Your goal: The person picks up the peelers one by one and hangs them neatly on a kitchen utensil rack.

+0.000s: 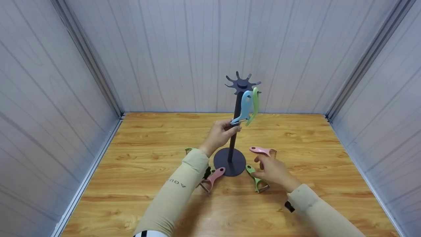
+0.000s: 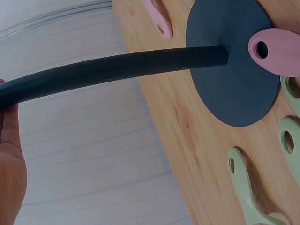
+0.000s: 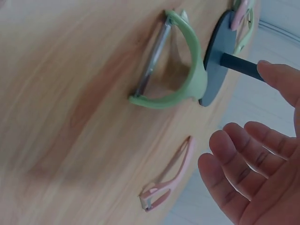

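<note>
My left hand [image 1: 217, 136] grips the dark pole [image 1: 232, 148] of a rack with a round base [image 1: 221, 161] and a spoked hook top [image 1: 241, 84]. A blue peeler [image 1: 246, 104] and a green peeler [image 1: 256, 100] hang side by side from its hooks, just above that hand. My right hand [image 1: 273, 170] hovers over the table right of the base, fingers loosely bent, palm bare in the right wrist view. Nearest to it are a pink peeler [image 1: 260, 150] and a green peeler [image 1: 252, 174], the latter with its blade end [image 3: 193, 84] toward the right wrist camera.
Left of the base lies another pink peeler [image 1: 215, 177], its handle overlapping the base's edge in the left wrist view. Green peelers [image 2: 243, 187] lie near it, partly hidden by my left arm in the head view. Panelled walls [image 1: 164, 59] enclose the wooden table [image 1: 138, 144].
</note>
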Demonstrator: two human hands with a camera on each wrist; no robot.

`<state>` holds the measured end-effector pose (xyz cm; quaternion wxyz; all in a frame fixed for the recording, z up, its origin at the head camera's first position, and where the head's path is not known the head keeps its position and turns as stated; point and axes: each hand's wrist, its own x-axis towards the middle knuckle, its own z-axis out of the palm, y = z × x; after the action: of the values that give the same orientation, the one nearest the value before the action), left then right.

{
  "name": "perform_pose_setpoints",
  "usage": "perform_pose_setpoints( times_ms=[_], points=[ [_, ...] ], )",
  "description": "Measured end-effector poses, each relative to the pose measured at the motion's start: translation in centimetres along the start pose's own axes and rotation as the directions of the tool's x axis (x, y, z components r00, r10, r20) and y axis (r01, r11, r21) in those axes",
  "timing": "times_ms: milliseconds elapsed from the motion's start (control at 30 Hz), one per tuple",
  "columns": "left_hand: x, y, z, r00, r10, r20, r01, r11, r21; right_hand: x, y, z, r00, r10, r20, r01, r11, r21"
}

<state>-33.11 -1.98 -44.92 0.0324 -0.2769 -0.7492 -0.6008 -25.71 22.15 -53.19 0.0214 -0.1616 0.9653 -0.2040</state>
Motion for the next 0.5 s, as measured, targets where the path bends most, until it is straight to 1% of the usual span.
perform_pose_setpoints(
  times_ms=[367,500],
  points=[
    [-0.04,0.03,-0.03,1.000,0.002,-0.013,-0.002,1.000,0.002,-0.02,-0.18,0.65,0.995,0.035,0.092,-0.034,0.999,-0.013],
    [0.01,-0.01,0.00,1.000,-0.001,-0.008,0.001,1.000,-0.009,-0.02,-0.21,0.91,0.989,0.062,0.132,-0.062,0.998,-0.003]
  ],
)
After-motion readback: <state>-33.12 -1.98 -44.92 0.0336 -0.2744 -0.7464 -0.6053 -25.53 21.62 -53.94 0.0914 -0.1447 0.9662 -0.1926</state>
